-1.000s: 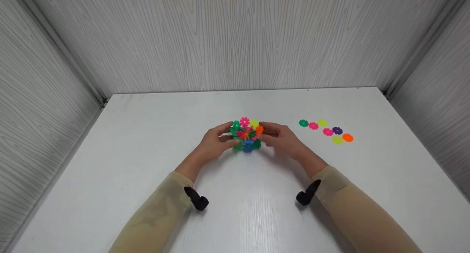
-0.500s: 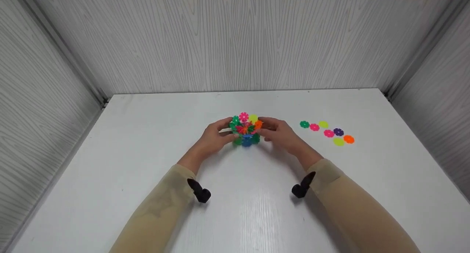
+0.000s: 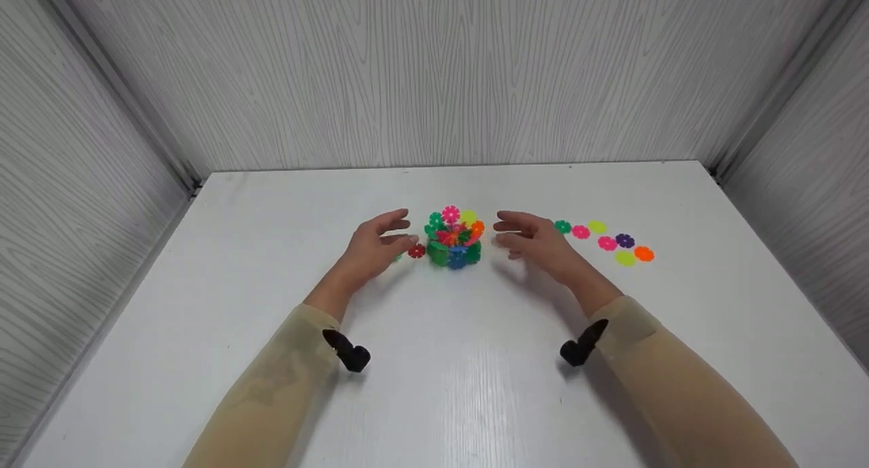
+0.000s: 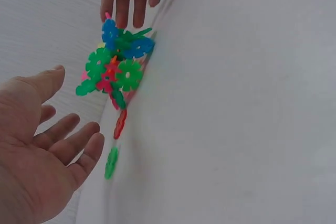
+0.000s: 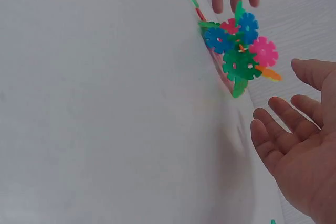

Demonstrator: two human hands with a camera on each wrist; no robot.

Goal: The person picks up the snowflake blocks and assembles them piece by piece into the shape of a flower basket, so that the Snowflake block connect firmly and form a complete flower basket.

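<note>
A cluster of interlocked plastic snowflake discs (image 3: pixel 456 256) in green, blue, pink, yellow and orange stands on the table (image 3: pixel 434 359). To its left is my left hand (image 3: pixel 372 249), apart from it, with relaxed fingers and nothing held. On the other side my right hand (image 3: pixel 540 240) hovers clear of the cluster, fingers loosely bent and holding nothing. Between the left hand and the cluster lies a red disc (image 3: pixel 416 250). A loose green disc (image 4: pixel 111 162) lies beyond the red one in the left wrist view; in the head view the left hand mostly covers it.
Several loose discs lie flat to the right of the right hand, among them a purple disc (image 3: pixel 624 240), an orange disc (image 3: pixel 643 254) and a green disc (image 3: pixel 562 227). A grey wood-grain panel (image 3: pixel 434 74) rises behind the table, with more panels at both sides.
Half a second ago both hands held the cluster at its sides, after shifting it slightly away from me. Now they have let go and moved apart, uncovering the red disc.
</note>
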